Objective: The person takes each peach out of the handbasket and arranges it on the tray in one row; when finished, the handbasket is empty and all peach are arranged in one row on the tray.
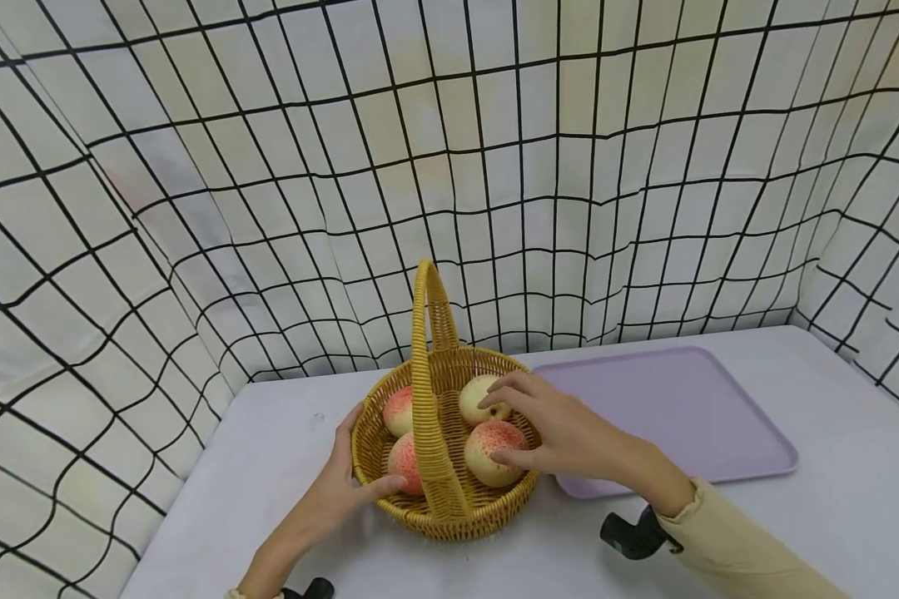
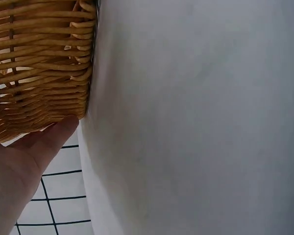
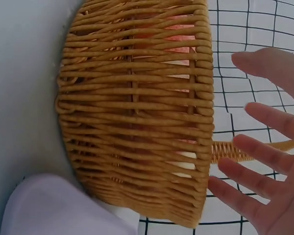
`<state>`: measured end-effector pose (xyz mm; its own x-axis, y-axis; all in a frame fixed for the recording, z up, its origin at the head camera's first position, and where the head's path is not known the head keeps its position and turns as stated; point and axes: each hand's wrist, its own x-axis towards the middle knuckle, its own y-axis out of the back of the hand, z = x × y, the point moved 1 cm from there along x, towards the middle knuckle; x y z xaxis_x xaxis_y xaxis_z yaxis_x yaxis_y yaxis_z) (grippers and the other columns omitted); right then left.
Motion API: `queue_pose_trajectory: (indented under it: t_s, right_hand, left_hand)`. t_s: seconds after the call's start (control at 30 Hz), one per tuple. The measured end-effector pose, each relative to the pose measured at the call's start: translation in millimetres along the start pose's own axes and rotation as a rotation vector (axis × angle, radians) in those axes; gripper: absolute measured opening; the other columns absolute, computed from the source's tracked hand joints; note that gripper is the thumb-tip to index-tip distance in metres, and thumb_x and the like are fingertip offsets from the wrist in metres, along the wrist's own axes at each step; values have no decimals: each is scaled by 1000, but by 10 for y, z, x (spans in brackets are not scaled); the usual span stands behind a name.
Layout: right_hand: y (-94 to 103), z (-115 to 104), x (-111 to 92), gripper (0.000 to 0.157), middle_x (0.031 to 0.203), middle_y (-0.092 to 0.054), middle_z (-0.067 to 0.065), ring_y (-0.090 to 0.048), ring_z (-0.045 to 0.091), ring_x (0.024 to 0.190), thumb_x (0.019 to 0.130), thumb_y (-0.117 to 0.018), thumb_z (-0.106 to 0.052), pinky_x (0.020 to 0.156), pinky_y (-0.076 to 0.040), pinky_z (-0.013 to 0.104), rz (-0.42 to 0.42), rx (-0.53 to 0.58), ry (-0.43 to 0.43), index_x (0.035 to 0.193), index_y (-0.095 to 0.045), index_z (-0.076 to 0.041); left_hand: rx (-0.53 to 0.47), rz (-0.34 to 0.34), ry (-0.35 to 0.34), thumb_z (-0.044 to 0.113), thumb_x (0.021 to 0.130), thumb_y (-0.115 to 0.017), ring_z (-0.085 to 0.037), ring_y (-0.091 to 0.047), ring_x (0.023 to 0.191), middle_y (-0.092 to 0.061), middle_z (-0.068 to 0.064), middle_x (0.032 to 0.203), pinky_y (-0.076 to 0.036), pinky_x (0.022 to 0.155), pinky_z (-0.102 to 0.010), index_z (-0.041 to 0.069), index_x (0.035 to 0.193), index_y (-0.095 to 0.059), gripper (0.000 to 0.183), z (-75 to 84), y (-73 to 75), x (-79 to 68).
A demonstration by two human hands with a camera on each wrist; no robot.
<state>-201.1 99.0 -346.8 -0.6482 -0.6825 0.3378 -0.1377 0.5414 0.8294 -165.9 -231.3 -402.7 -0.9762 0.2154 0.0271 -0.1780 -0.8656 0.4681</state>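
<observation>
A yellow wicker basket (image 1: 449, 526) with a tall arched handle (image 1: 429, 399) stands on the table and holds several peaches. My left hand (image 1: 339, 489) holds its left side, the thumb over the rim and the fingers along the outside; in the left wrist view fingers (image 2: 56, 139) lie against the weave. Over the basket's right rim reaches my right hand (image 1: 562, 428), fingers spread and nothing gripped. Nearest to it are a red-speckled peach (image 1: 489, 456) and a paler peach (image 1: 475, 399) behind. Two more peaches, a back one (image 1: 399, 412) and a front one (image 1: 404, 464), lie left of the handle.
A flat lilac tray (image 1: 674, 408) lies on the white table (image 1: 255, 449) to the right, its left corner close to the basket. White walls covered by black netting (image 1: 524, 200) enclose the back and sides.
</observation>
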Motion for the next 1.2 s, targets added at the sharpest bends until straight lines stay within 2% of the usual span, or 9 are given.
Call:
queue_pose_trajectory:
  t_s: [0.23, 0.4, 0.6, 0.83, 1.03, 1.2]
  right_hand:
    - [-99, 35, 82, 44, 136, -57, 0, -60, 20, 119, 92, -81, -30, 98, -54, 45, -156, 45, -74, 132, -66, -17]
    - [-186, 51, 117, 43, 125, -58, -2, -61, 16, 110, 90, -83, -26, 94, -55, 40, -188, 17, -59, 129, -68, -19]
    - [-253, 37, 191, 45, 119, -60, -3, -62, 13, 105, 86, -87, -28, 92, -55, 36, -198, 23, -57, 128, -70, -20]
    - [-311, -17, 259, 56, 120, -61, 0, -63, 18, 102, 82, -91, -34, 87, -55, 40, -250, 25, -129, 131, -67, -22]
    - [-337, -26, 257, 55, 118, -62, 1, -62, 20, 104, 81, -91, -30, 87, -55, 41, -228, 32, -137, 130, -68, -21]
    - [-285, -67, 204, 54, 119, -63, 0, -61, 18, 106, 80, -90, -23, 84, -56, 35, -125, 135, -113, 129, -68, -21]
  left_hand:
    - [35, -36, 17, 32, 87, -86, -45, -21, 156, -11, -25, 171, -18, 123, -63, 13, 167, 6, 123, 66, 36, 8]
    - [47, -64, -8, 32, 86, -87, -44, -20, 156, -13, -24, 171, -20, 122, -65, 15, 167, 8, 125, 91, 45, 26]
    - [64, -60, -5, 33, 86, -87, -44, -20, 156, -14, -22, 171, -20, 122, -66, 18, 167, 7, 125, 97, 43, 12]
    - [67, -64, 2, 35, 88, -86, -42, -24, 156, -17, -21, 171, -21, 122, -65, 21, 167, 7, 122, 98, 59, 18]
    - [39, -76, -5, 34, 88, -86, -41, -25, 155, -20, -21, 170, -21, 123, -64, 22, 167, 6, 121, 76, 53, 38]
    - [40, -72, 11, 35, 88, -86, -41, -25, 155, -19, -22, 170, -23, 123, -62, 21, 166, 6, 122, 40, 53, 29]
